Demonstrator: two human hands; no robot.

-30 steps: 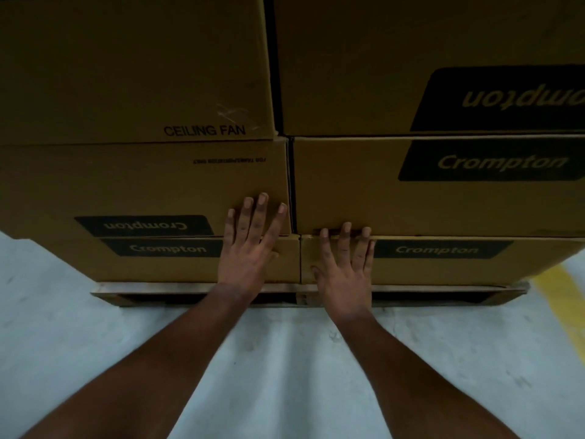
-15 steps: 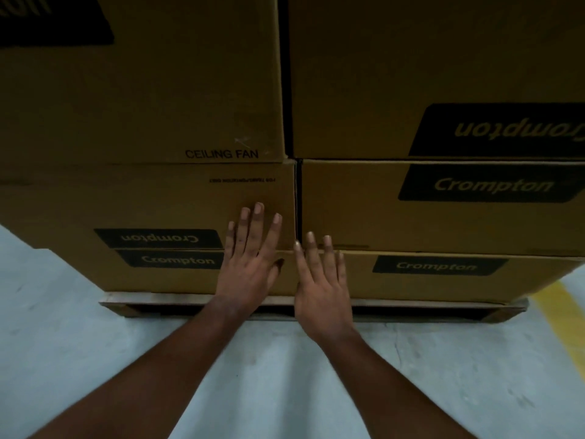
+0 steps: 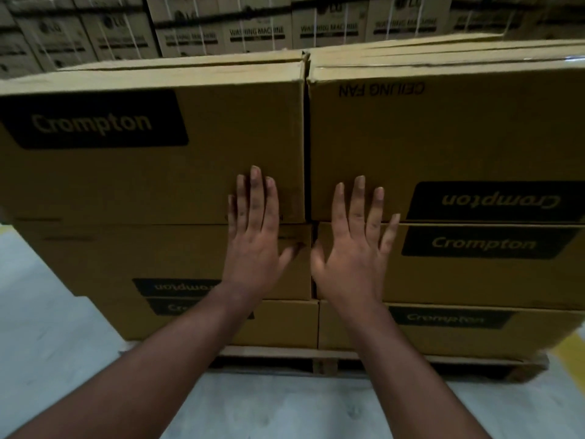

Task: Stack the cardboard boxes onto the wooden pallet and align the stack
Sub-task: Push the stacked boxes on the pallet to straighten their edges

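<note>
While lower before, both flat hands — left hand (image 3: 253, 245), right hand (image 3: 354, 251) — press higher boxes (image 3: 152, 172).

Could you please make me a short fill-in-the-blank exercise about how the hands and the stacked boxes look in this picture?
1. Both the left hand and the right hand lie ____ against the cardboard boxes.
2. The stack rests on a wooden ____.
3. The brand printed on the dark labels reads ____.
4. The boxes far behind are marked WASHING ____.

Missing words: flat; pallet; Crompton; MACHINE
</note>
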